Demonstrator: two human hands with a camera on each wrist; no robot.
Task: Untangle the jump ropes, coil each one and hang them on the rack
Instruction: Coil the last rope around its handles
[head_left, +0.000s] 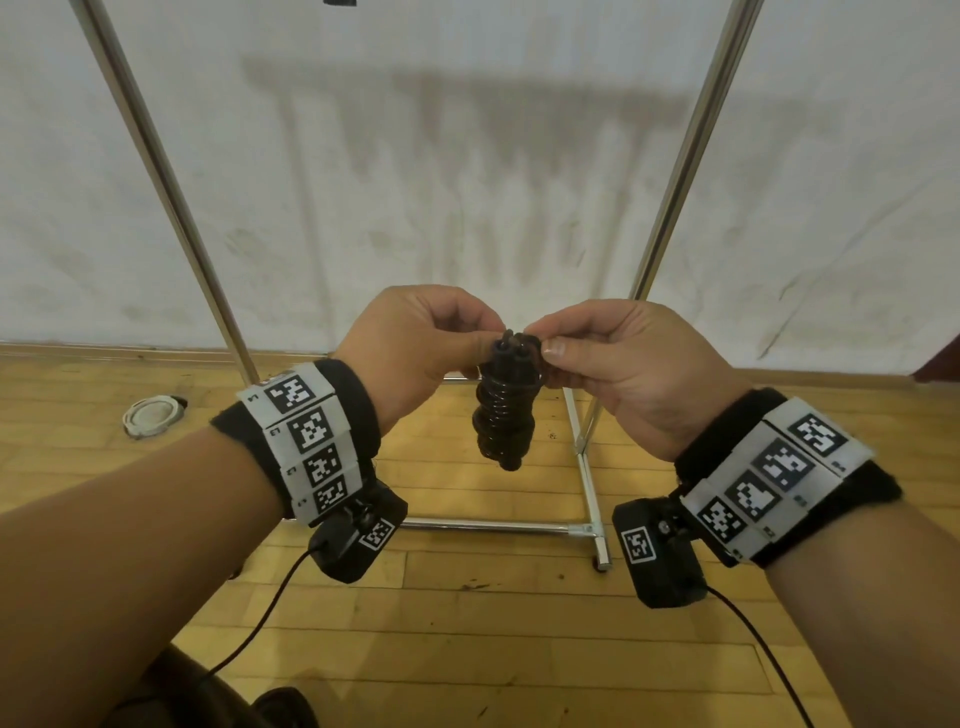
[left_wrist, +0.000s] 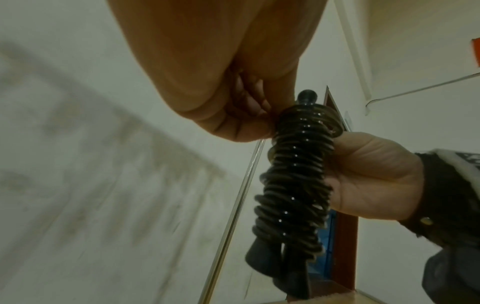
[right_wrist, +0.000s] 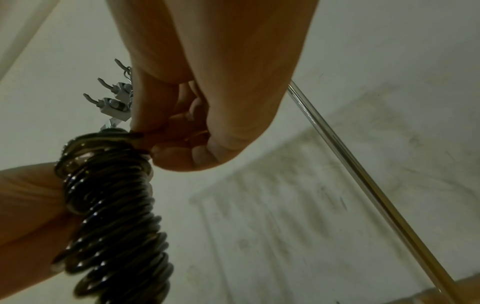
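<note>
Both forearms reach forward at chest height, wrists nearly level, and the hands meet in front of the person. The left hand (head_left: 415, 343) and the right hand (head_left: 613, 364) each pinch, with curled fingers and thumb, the top of a black jump rope wound into a tight, glossy coil (head_left: 506, 410). The bundle hangs straight down from the fingertips, clear of the wooden floor (head_left: 493, 623). Behind it stands the chrome tube rack (head_left: 670, 208), its uprights on either side of the hands and its hooks (right_wrist: 114, 98) above. A white coiled rope (head_left: 153, 414) lies on the floor to the left.
</note>
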